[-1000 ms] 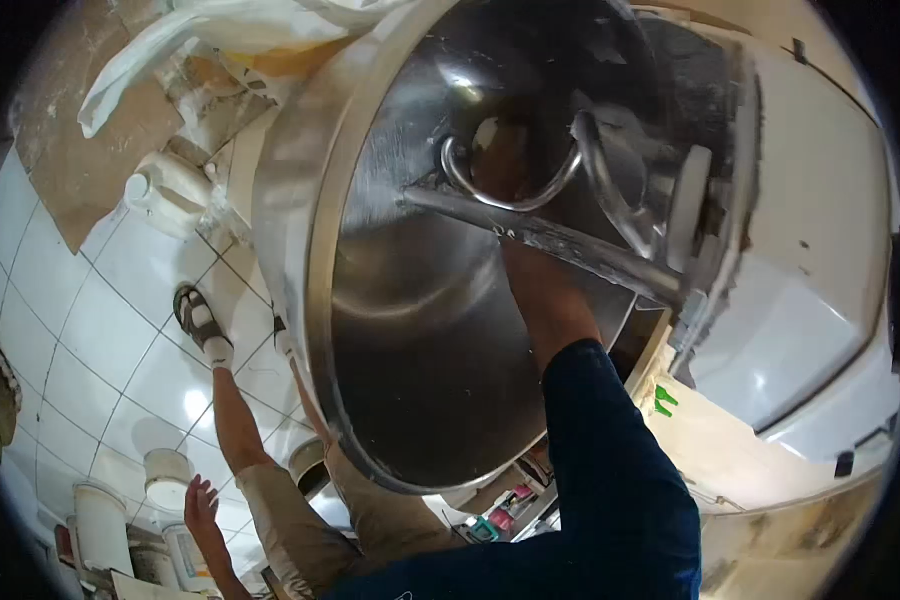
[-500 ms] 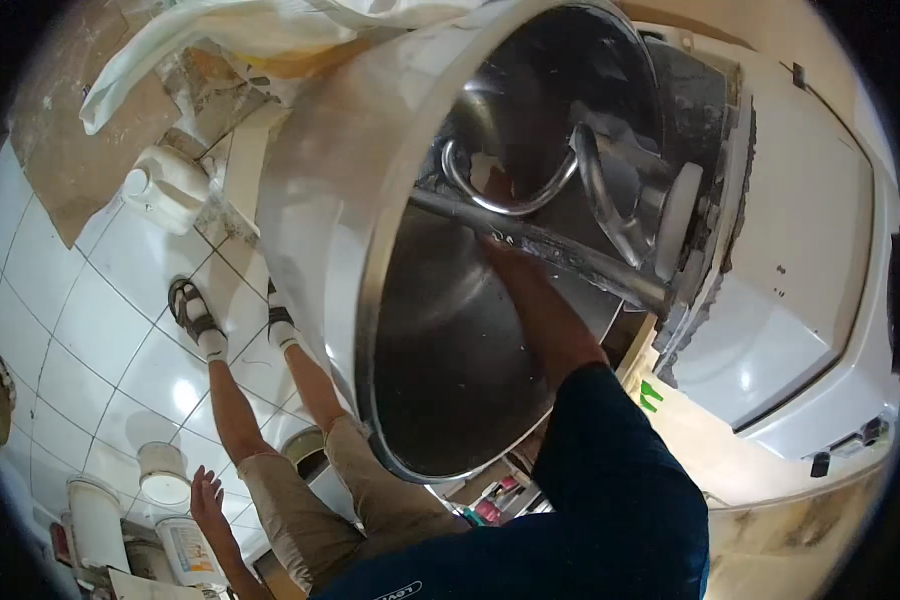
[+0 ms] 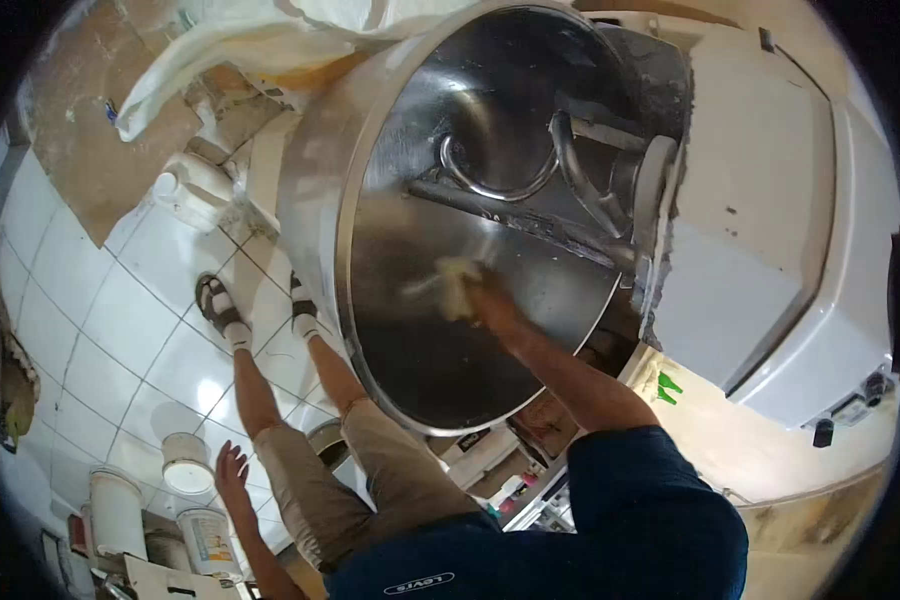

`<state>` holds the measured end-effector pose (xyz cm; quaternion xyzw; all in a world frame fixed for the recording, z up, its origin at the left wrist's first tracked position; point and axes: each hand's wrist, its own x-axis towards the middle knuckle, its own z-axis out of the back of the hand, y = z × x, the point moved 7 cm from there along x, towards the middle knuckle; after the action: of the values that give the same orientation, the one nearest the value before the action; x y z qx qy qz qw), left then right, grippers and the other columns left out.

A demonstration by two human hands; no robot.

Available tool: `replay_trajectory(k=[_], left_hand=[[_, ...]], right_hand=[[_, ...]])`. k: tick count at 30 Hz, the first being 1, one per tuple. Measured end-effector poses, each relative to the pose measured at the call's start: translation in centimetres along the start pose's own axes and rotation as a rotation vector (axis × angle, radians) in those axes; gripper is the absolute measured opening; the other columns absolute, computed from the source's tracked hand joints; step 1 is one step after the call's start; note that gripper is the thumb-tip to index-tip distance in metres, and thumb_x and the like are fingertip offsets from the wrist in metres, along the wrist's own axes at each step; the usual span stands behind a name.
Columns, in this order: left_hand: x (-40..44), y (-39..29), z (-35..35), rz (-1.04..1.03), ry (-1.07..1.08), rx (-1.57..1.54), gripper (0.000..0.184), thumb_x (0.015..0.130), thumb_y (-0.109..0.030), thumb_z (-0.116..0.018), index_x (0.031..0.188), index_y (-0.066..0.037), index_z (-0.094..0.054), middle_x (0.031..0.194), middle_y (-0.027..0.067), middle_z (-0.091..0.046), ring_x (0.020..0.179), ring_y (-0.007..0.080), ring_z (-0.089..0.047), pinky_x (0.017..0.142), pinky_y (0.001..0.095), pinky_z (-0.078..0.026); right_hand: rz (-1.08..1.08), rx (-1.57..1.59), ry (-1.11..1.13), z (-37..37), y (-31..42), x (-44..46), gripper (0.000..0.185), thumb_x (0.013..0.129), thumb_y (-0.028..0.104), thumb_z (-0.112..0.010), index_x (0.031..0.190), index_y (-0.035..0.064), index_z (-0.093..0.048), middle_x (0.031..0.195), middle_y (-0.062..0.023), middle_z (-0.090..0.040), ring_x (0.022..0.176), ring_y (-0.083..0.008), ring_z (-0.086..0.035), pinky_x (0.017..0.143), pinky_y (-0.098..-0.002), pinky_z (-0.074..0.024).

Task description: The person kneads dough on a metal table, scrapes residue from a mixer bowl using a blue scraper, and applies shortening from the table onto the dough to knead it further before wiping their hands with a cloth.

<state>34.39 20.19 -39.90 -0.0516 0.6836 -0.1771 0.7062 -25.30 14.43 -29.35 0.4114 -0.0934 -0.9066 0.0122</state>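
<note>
My right hand (image 3: 490,300) is inside a large metal mixer bowl (image 3: 410,370), closed around a pale yellow cloth or sponge (image 3: 458,287). Motion blur hides which of the two it is. The bowl is tilted with its mouth towards me. Above the hand, a curved metal dough hook (image 3: 505,190) and a straight metal bar (image 3: 515,225) cross the bowl. At the lower left, my left hand (image 3: 232,472) hangs by my leg with its fingers apart, holding nothing.
The white mixer body (image 3: 760,210) stands right of the bowl. A white jug (image 3: 195,190) and cardboard (image 3: 120,130) lie on the tiled floor at left. Several white buckets (image 3: 187,465) stand at the lower left. A plastic sheet (image 3: 220,50) drapes behind the bowl.
My right hand has come from behind the metal bar to the nearer part of the bowl, bringing the pale yellow cloth or sponge into view. The camera view has shifted slightly.
</note>
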Motion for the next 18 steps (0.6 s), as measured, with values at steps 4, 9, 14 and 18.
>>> replay_trajectory(k=[4, 9, 14, 18], left_hand=[[-0.9, 1.2, 1.6, 0.016, 0.005, -0.026, 0.048, 0.103, -0.034, -0.056, 0.141, -0.005, -0.053, 0.130, 0.0146, -0.061, 0.111, 0.0225, -0.061, 0.097, 0.0369, -0.049], [-2.9, -2.3, 3.9, -0.028, -0.079, -0.007, 0.046, 0.103, -0.030, -0.056, 0.141, -0.005, -0.052, 0.129, 0.0118, -0.061, 0.109, 0.0198, -0.061, 0.095, 0.0355, -0.049], [-0.3, -6.7, 6.1, -0.091, -0.066, 0.053, 0.044, 0.103, -0.029, -0.056, 0.138, -0.003, -0.055, 0.121, 0.0090, -0.064, 0.105, 0.0191, -0.062, 0.089, 0.0348, -0.052], [2.6, -11.7, 8.2, -0.055, 0.130, 0.235, 0.044, 0.102, -0.027, -0.057, 0.139, -0.003, -0.054, 0.119, 0.0093, -0.064, 0.102, 0.0192, -0.063, 0.086, 0.0338, -0.051]], right_hand=[[0.241, 0.344, 0.181, -6.3, 7.4, -3.6, 0.039, 0.096, 0.017, -0.054, 0.128, -0.0048, -0.055, 0.111, -0.0190, -0.064, 0.089, -0.0247, -0.063, 0.073, -0.0368, -0.0526], [0.351, 0.529, -0.663, -5.5, 17.6, 2.8, 0.036, 0.093, 0.018, -0.053, 0.118, -0.0079, -0.057, 0.107, -0.0235, -0.062, 0.092, -0.0322, -0.060, 0.089, -0.0428, -0.0463], [0.555, -0.186, -0.815, -8.2, 25.4, 9.2, 0.067, 0.093, 0.029, -0.063, 0.143, -0.0077, -0.036, 0.133, -0.0272, -0.048, 0.123, -0.0440, -0.050, 0.107, -0.0504, -0.0406], [0.305, -0.183, -0.557, -4.5, 23.4, 13.7, 0.070, 0.089, 0.026, -0.067, 0.145, -0.0043, -0.037, 0.145, -0.0328, -0.043, 0.133, -0.0462, -0.045, 0.109, -0.0504, -0.0401]])
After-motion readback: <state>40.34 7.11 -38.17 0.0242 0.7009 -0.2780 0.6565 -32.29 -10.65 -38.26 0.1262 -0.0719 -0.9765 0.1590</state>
